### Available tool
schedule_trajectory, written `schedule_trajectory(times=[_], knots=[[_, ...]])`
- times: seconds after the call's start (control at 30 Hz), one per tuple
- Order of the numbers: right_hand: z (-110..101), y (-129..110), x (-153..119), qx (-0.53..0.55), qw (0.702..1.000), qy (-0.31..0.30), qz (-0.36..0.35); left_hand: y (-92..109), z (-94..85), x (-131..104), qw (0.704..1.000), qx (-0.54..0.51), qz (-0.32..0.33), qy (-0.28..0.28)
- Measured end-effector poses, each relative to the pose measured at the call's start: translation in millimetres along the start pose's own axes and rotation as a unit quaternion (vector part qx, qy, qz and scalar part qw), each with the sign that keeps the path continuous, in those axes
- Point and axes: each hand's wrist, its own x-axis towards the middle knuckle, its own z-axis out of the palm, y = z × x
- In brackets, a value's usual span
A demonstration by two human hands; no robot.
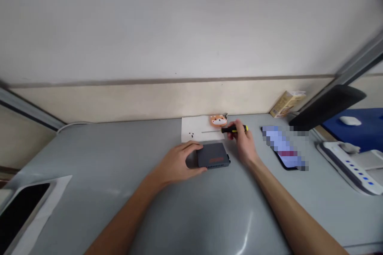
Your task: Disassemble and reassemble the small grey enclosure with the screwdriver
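A small dark grey metal box (212, 154) with red lettering and a row of vent slots lies flat on the desk. My left hand (176, 163) grips its left end, thumb at the near edge and fingers at the far edge. In my right hand (243, 141) is a screwdriver (234, 128) with a black and yellow handle. Its thin shaft points left, over a sheet of white paper (197, 123) behind the box. Several tiny black screws (191, 134) rest on that paper. An orange dog-face case (218, 120) sits at the paper's far right, just beyond the screwdriver.
Right of my right hand lies a phone (284, 149), its screen blurred. A yellow carton (287, 103) leans by the back wall, near a black upright object (327, 105). A white device with blue buttons (353, 167) stands far right. Another dark-screened device (22, 215) is at left.
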Motion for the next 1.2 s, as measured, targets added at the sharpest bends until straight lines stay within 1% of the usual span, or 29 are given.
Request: schedule_trajectory(times=[0.07, 0.13, 0.2, 0.33, 0.43, 0.53, 0.7, 0.77, 0.87, 1.0, 1.13, 1.2], knots=[[1, 6, -2, -0.057, 0.998, -0.035, -0.018, -2, 1.2, 0, 0.999, 0.028, 0.016, 0.007], [3, 6, -4, -0.109, 0.991, -0.067, -0.027, -4, 3.2, 0, 0.998, 0.052, 0.039, 0.023], [5, 3, -6, -0.136, 0.987, -0.088, -0.024, -6, 5.3, 0, 0.995, 0.063, 0.062, 0.041], [7, 0, -9, -0.15, 0.982, -0.114, -0.016, -6, 6.9, -1, 0.993, 0.065, 0.083, 0.058], [8, -1, -9, -0.163, 0.98, -0.111, -0.035, -4, 6.5, 0, 0.992, 0.057, 0.087, 0.069], [7, -3, -9, -0.163, 0.981, -0.098, -0.037, -2, 6.5, 1, 0.993, 0.028, 0.076, 0.08], [6, -4, -11, -0.159, 0.978, -0.128, -0.03, -1, 8.7, 2, 0.997, -0.027, 0.023, 0.067], [6, -3, -11, -0.154, 0.98, -0.125, -0.025, -1, 9.6, 3, 0.996, -0.048, 0.005, 0.072], [5, -1, -9, -0.119, 0.989, -0.09, -0.01, 0, 11.0, 4, 0.993, -0.089, -0.033, 0.077], [1, 0, -4, 0.001, 0.998, -0.044, 0.037, -1, 14.0, 6, 0.986, -0.122, -0.072, 0.087], [-3, -2, -1, 0.141, 0.987, -0.015, 0.073, -2, 15.4, 6, 0.981, -0.138, -0.086, 0.11], [-3, -4, -1, 0.177, 0.981, -0.016, 0.077, -2, 12.9, 5, 0.976, -0.148, -0.077, 0.137]])
